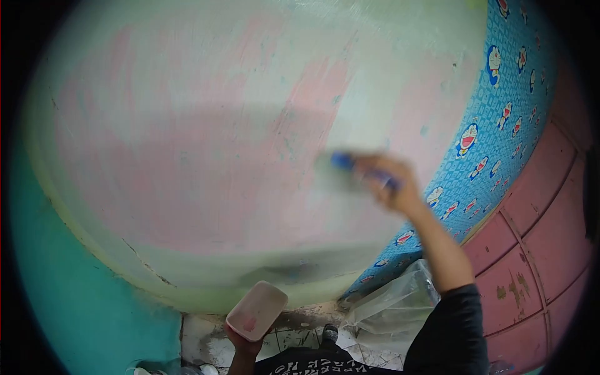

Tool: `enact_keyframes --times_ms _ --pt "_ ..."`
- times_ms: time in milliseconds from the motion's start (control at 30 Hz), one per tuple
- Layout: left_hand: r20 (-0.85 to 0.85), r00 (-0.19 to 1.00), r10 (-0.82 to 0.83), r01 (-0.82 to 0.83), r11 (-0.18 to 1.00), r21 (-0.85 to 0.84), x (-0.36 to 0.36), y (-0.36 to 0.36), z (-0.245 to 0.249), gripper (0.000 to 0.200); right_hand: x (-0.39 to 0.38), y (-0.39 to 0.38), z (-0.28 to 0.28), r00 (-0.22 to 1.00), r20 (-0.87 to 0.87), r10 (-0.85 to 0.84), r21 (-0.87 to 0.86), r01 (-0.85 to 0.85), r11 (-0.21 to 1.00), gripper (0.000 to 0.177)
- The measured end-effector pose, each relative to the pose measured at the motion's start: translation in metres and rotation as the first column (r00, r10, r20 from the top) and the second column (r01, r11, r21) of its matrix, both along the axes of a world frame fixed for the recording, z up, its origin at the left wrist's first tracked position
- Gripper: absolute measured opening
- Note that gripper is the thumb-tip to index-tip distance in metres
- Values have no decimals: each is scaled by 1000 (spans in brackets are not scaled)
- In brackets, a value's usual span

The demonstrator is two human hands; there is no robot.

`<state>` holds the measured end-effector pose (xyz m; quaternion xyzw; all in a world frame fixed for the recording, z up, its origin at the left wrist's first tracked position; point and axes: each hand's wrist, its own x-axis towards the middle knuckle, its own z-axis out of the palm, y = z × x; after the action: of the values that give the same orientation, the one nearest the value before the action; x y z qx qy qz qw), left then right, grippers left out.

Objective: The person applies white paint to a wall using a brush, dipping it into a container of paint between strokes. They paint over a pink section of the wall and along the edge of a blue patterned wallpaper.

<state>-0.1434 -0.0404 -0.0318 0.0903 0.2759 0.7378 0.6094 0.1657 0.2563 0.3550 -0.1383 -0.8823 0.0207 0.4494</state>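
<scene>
My right hand, blurred by motion, grips a blue-handled paintbrush with its head close to the wall. Uneven pink paint streaks cover much of the pale green wall before me. Low down, my left hand holds up a rounded rectangular plastic container by its lower end. A little pink paint shows inside it, at the bottom. The fingers under the container are mostly hidden.
Blue cartoon-patterned wallpaper borders the painted area on the right, beside a pink panelled surface. Clear plastic sheeting lies at the wall's foot. A teal wall stands left. Tiles show below.
</scene>
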Motion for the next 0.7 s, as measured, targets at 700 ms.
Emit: enact_keyframes --times_ms 700 --pt "-250 965 81 -70 996 49 7 -3 38 76 -25 -43 -208 952 306 -25 113 -11 994 32"
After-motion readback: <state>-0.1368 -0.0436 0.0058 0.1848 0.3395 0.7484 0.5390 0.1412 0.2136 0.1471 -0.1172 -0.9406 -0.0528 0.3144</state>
